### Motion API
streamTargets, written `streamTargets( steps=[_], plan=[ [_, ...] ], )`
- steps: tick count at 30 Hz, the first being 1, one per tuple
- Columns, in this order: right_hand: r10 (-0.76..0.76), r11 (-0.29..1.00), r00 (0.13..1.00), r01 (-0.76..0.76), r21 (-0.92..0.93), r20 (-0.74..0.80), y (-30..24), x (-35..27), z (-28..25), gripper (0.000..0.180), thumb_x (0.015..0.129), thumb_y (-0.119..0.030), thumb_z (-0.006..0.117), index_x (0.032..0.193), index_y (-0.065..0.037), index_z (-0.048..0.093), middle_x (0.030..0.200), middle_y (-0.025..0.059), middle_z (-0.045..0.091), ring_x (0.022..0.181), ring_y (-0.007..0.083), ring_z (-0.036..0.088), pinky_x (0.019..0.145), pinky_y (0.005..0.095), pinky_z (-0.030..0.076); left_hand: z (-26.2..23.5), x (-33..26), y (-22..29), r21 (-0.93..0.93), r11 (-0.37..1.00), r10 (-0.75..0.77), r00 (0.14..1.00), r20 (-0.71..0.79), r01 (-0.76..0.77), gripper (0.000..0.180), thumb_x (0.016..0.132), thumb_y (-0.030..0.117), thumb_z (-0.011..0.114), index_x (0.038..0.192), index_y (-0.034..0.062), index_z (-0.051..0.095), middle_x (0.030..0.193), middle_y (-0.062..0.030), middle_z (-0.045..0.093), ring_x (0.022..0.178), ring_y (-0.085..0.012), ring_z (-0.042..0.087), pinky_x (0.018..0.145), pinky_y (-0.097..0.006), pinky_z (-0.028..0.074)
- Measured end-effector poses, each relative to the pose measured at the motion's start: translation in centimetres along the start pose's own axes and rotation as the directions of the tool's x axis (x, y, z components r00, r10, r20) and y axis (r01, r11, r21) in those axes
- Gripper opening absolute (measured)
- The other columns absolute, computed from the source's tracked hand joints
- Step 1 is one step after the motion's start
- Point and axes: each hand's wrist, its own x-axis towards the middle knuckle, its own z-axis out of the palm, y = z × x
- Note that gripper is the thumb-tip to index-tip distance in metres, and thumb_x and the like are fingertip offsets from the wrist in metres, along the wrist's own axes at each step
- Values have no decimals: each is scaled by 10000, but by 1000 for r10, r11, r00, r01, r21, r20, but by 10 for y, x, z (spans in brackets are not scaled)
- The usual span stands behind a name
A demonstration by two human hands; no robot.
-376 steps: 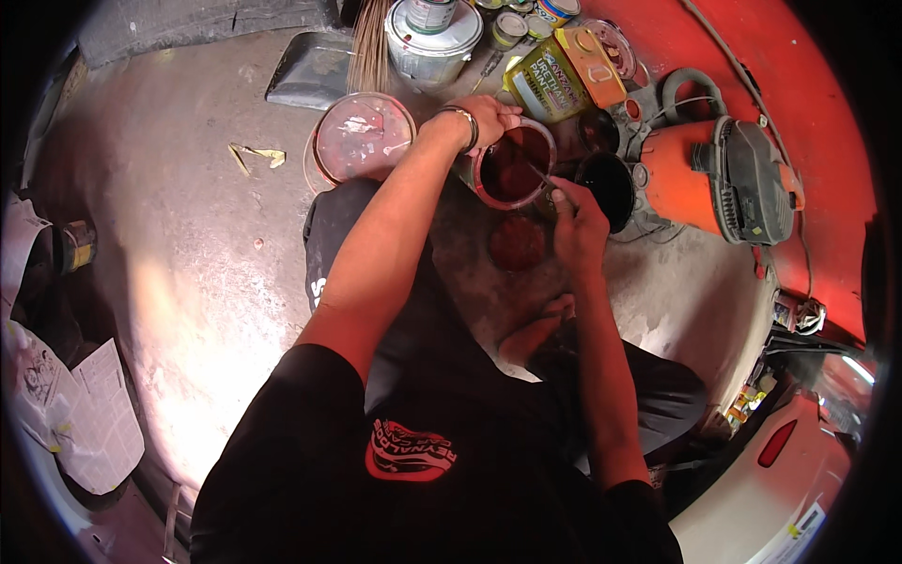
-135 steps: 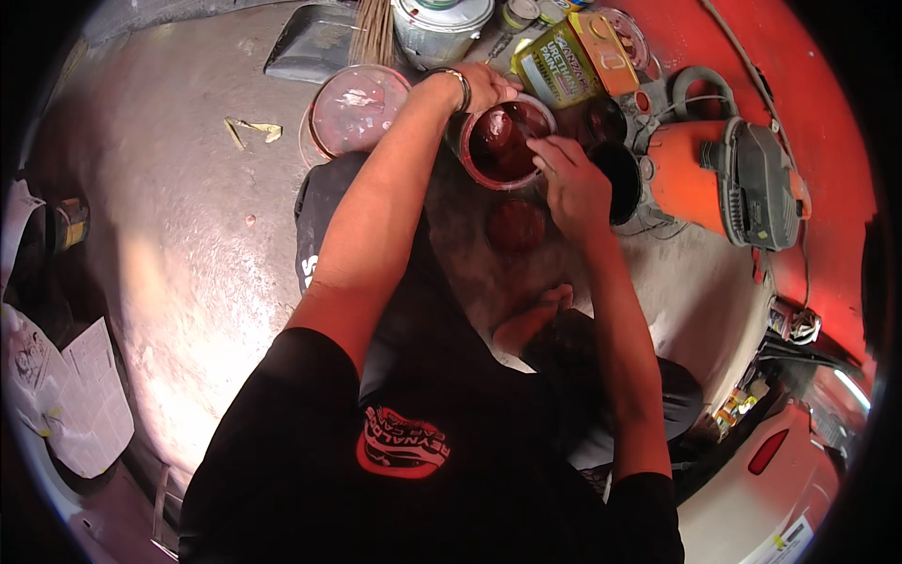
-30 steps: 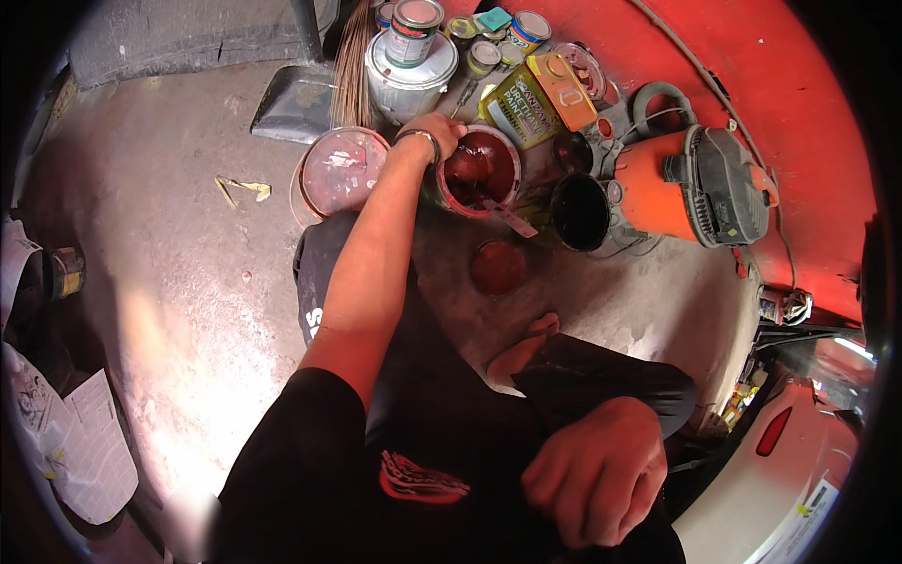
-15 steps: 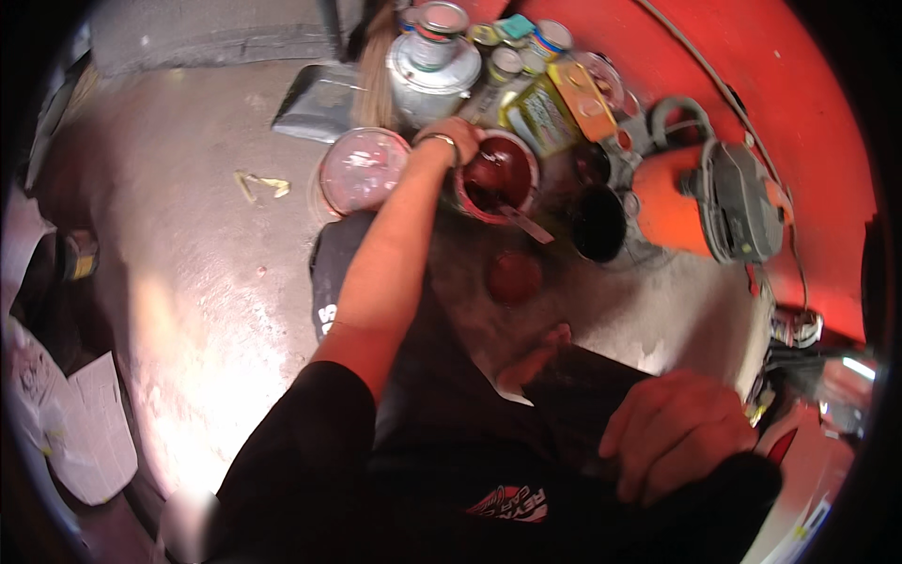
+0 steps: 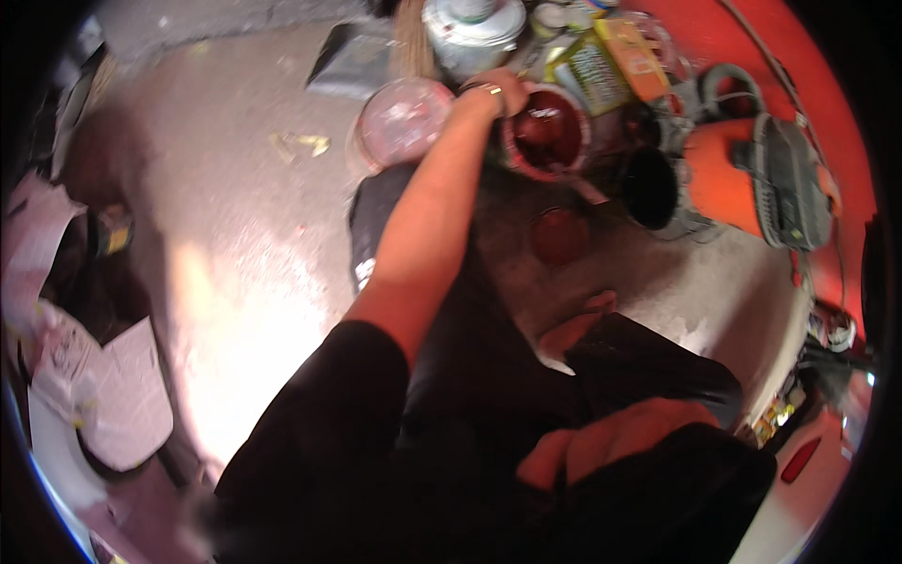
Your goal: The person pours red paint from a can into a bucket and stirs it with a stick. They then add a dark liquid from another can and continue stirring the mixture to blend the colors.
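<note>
A round paint bucket (image 5: 536,170) with dark red paint inside stands ahead of me. My left hand (image 5: 508,88), with a band on the wrist, is closed on the bucket's left rim. A flat stirring stick (image 5: 590,192) leans out over the bucket's near right rim. Left of the bucket lies a round, paint-stained lid (image 5: 404,122). On the floor nearer to me is a red round thing (image 5: 560,235), too dark to name. Low in front of my body, my right hand (image 5: 620,440) has curled fingers, partly hidden by black cloth; what they hold, if anything, does not show.
Behind the bucket stand a large metal can (image 5: 474,38), a yellow can (image 5: 594,77) and an orange box (image 5: 636,58). An orange and black machine (image 5: 728,174) is at the right, beside a red wall (image 5: 836,141). A dustpan (image 5: 352,61) and torn paper (image 5: 122,395) lie left.
The view has shifted, so the bucket and cans appear higher and further right. My left hand stays at the bucket rim. My right hand has moved lower and left, toward my body.
</note>
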Motion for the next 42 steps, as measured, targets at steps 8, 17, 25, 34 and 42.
streamTargets(
  steps=[8,17,25,34,42],
  plan=[
    [102,994,991,-104,-19,-92,14,-26,-17,557,1114,-430,478,975,62,699,949,218,708,785,377,692,758,457,589,-2,9,4,-5,996,-93,996,15,93,520,970,445,588,1329,99,734,1429,-153,672,1341,-325,638,1104,-456,509],
    [59,996,986,-70,-62,-158,12,-44,-23,516,1094,-422,524,1010,56,700,997,222,708,828,390,689,774,470,576,-12,-14,25,-49,997,-54,998,23,55,553,986,500,608,1326,83,734,1348,-147,699,1247,-289,656,1048,-439,515],
    [-119,982,989,105,-155,-86,8,-39,-20,486,1076,-414,564,1041,51,702,1039,225,707,867,401,686,788,481,564,-30,-41,-9,-198,979,47,998,44,-38,546,1065,531,533,1301,87,744,1103,-143,780,965,-242,723,863,-410,558],
    [-112,942,993,95,-321,-35,-16,-37,-18,461,1056,-405,609,1076,45,704,1087,228,707,911,414,682,804,493,550,-14,-37,-6,-90,986,142,990,-20,-143,465,1078,474,547,1346,129,707,1186,-251,730,1184,-416,680,995,-452,523],
    [-87,925,983,140,-354,160,-20,-16,-23,447,1038,-398,649,1107,40,705,1129,231,707,950,426,679,818,504,538,-5,-25,-7,-72,990,124,992,-16,-125,430,1071,465,538,1378,218,710,1280,-214,709,1249,-387,656,1068,-459,504]
  ],
)
